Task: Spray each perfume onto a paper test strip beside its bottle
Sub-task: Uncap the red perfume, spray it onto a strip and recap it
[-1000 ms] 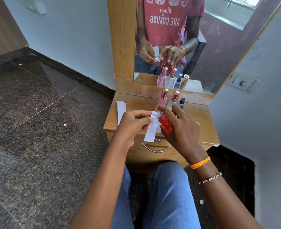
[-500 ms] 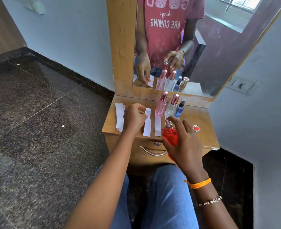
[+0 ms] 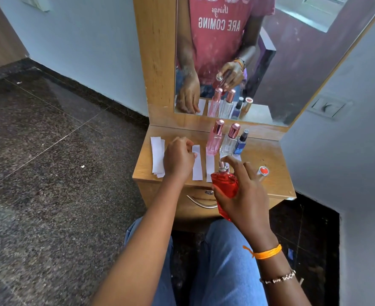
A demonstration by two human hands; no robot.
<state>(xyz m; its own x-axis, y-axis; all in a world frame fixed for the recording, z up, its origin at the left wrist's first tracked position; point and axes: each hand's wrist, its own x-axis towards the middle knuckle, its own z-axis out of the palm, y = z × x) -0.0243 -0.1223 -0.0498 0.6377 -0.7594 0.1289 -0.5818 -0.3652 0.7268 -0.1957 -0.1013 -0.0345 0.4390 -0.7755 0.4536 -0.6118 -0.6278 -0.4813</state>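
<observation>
My right hand point(image 3: 246, 195) grips a red perfume bottle point(image 3: 225, 186) above the table's front edge, forefinger over its uncapped sprayer. My left hand point(image 3: 178, 159) rests on the wooden dressing table point(image 3: 270, 157), fingertips touching a white paper strip point(image 3: 197, 164) lying flat. A second strip point(image 3: 210, 166) lies just right of it, in front of a pink bottle point(image 3: 214, 139). A clear bottle with a rose cap point(image 3: 229, 141) and a small blue bottle point(image 3: 240, 144) stand beside the pink one.
A stack of spare strips point(image 3: 157, 156) lies at the table's left end. The red bottle's cap point(image 3: 262, 172) lies at the right. A mirror point(image 3: 270, 62) rises behind the bottles. A drawer handle point(image 3: 200, 203) sits below the front edge, above my knees.
My left hand has laid the strip it held flat on the table, left of the other strip. My right hand has drawn the red bottle back toward me.
</observation>
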